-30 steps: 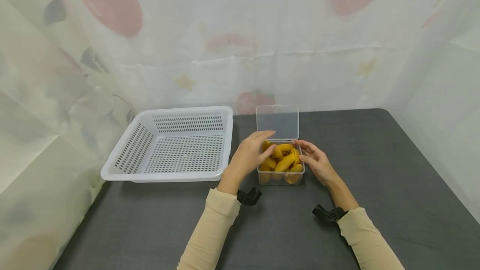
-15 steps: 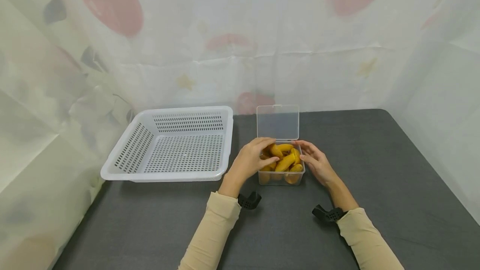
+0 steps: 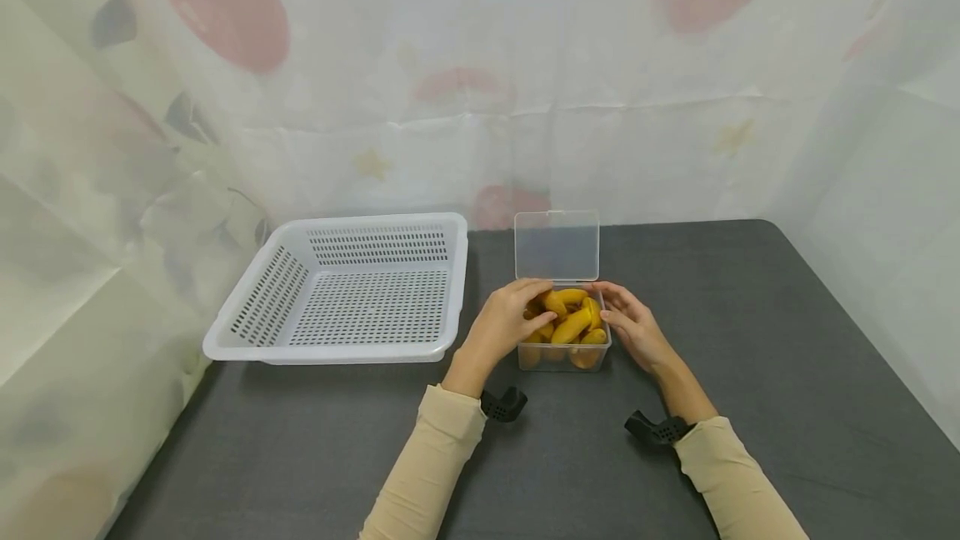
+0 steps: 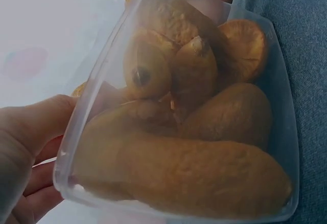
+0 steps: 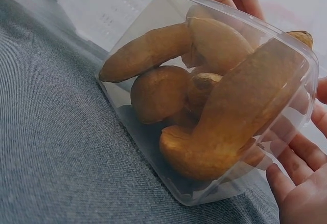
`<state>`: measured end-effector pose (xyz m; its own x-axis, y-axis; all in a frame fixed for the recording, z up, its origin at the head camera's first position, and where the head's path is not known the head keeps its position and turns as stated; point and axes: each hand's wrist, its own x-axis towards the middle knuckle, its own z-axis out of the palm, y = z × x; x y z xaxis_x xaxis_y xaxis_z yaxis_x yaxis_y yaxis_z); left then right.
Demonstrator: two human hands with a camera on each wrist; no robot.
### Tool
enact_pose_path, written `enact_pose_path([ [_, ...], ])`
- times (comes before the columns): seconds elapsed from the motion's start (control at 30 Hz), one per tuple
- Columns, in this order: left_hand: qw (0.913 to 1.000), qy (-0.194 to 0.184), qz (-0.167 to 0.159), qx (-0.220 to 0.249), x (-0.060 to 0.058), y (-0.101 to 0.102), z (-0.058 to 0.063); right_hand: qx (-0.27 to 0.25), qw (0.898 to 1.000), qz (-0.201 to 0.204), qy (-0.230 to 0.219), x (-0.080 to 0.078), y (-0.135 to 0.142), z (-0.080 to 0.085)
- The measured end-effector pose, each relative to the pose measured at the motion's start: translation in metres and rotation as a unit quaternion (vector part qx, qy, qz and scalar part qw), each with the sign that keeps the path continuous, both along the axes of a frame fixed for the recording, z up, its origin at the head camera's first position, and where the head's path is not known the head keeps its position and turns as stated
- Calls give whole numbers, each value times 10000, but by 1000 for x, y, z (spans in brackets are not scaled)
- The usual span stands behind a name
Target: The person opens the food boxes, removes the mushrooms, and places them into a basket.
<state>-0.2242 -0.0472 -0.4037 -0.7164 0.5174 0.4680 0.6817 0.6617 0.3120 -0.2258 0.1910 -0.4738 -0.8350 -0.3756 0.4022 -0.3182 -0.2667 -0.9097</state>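
Note:
A small clear plastic box (image 3: 558, 357) stands on the table, its hinged lid (image 3: 557, 247) raised at the back. Several small yellow bananas (image 3: 572, 327) fill it, and their undersides press against the clear wall in both wrist views. From the left, my left hand (image 3: 498, 325) reaches over the rim, thumb and fingers bent round a banana (image 3: 555, 303) at the box's left side. The fingertips are partly hidden behind fruit and plastic. My right hand (image 3: 636, 328) rests against the box's right side with fingers loosely extended, touching the wall near the back corner.
A large white slotted basket (image 3: 330, 354) sits left of the box, its rim close to my left forearm. The dark grey table (image 3: 750, 357) extends to the right and front. A printed curtain (image 3: 637, 157) hangs behind and on both sides.
My left hand has come down into the left side of the box and its fingers have closed in on the fruit. The right hand, box and basket have stayed in place.

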Motion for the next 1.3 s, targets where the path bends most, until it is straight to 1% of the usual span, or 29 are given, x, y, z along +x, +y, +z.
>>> enact_pose_path([
  [0.17,10000,-58,34,-22,0,1,0,57,9999,-34,-83,-1,0,0],
  [0.4,9999,-127,-34,93,1,1,1,111,9998,-49,-132,0,1,-1],
  [0.67,9995,22,-85,309,3,0,7,383,9979,-307,-428,2,1,1],
  [0.83,9989,48,-85,467,6,-3,13,348,9973,-346,-548,2,-1,1],
  [0.97,9980,45,-17,636,12,-11,18,200,9990,-168,-362,0,-2,-2],
  [1.07,9971,139,48,746,15,-18,22,19,9999,0,-135,-2,-1,-4],
  [1.2,9950,285,170,940,16,-28,27,-131,9998,125,56,-2,0,-5],
  [1.3,9935,262,274,1077,14,-35,29,-130,9997,168,93,-3,0,-4],
])
